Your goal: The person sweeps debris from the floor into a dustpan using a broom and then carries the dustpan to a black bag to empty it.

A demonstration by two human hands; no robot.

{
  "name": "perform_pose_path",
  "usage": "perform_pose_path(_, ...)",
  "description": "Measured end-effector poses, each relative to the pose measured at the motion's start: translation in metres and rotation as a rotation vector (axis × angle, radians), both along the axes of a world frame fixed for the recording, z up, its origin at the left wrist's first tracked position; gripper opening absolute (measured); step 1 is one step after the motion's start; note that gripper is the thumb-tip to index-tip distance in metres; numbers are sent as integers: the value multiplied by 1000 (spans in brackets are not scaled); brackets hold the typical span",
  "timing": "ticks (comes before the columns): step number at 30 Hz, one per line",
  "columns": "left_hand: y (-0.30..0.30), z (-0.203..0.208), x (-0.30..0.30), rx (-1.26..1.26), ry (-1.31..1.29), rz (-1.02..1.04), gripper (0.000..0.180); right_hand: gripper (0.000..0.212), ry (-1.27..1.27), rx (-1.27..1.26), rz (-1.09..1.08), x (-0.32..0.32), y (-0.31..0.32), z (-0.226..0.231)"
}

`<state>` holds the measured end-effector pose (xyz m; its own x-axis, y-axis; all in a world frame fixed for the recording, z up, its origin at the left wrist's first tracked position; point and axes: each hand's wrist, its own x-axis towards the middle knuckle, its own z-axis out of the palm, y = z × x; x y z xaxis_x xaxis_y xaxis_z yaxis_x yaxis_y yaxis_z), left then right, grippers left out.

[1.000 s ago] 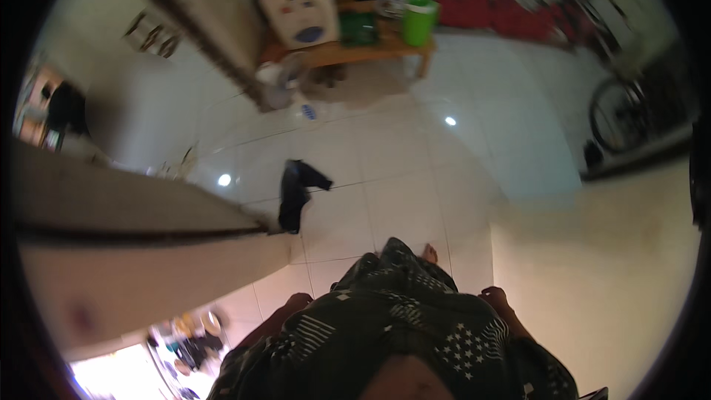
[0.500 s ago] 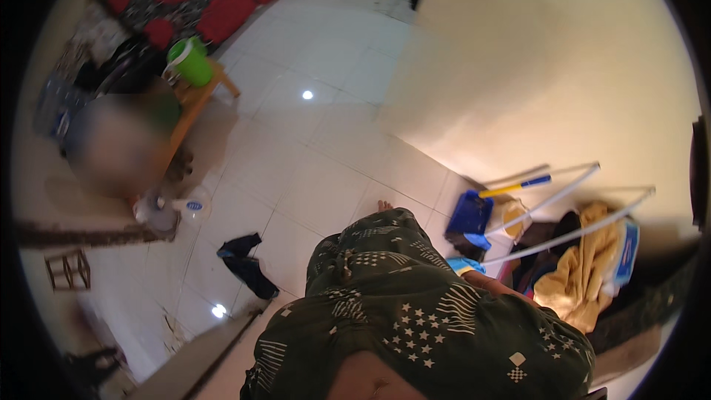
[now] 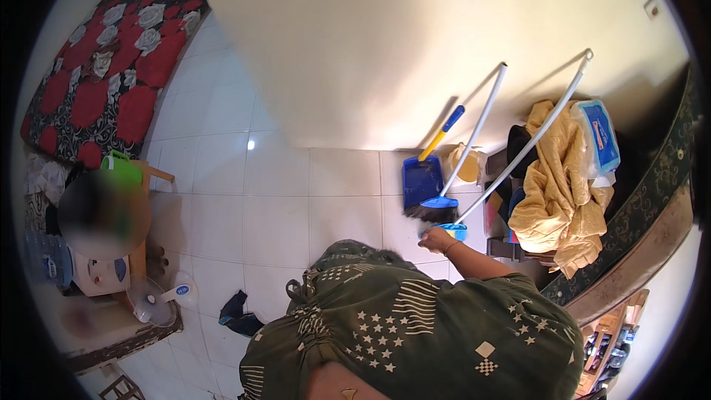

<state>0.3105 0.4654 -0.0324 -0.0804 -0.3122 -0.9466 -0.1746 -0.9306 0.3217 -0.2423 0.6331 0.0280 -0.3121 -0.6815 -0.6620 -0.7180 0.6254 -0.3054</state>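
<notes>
My right hand (image 3: 437, 239) reaches forward from my dark green patterned garment (image 3: 415, 326) to the foot of the wall. It is at the blue head of a white-handled mop (image 3: 453, 231), touching or nearly touching it; the fingers are too small to read. Just beyond the hand, a broom (image 3: 438, 206) with a blue head, dark bristles and a white handle leans on the wall. A blue dustpan (image 3: 419, 181) with a yellow and blue handle stands beside it. My left hand is hidden.
A heap of yellow cloth (image 3: 552, 192) with a blue plastic pack (image 3: 598, 133) lies right of the broom, beside a dark green rug (image 3: 652, 192). A red flowered mattress (image 3: 104, 67), a green bucket (image 3: 122, 170) on a wooden table and a dark cloth (image 3: 238, 311) are at left.
The view has swung from the open floor and table to the wall corner with the broom. My right hand has come into view, reaching toward the mop head.
</notes>
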Motion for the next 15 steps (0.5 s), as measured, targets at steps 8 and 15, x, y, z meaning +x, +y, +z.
perform_pose_path(8,38,45,-76,-23,389,254,26,20,152,201,295,-113,163,-56)
perform_pose_path(15,39,104,-197,-192,546,8,25,22,-91,253,-770,-135,225,-19)
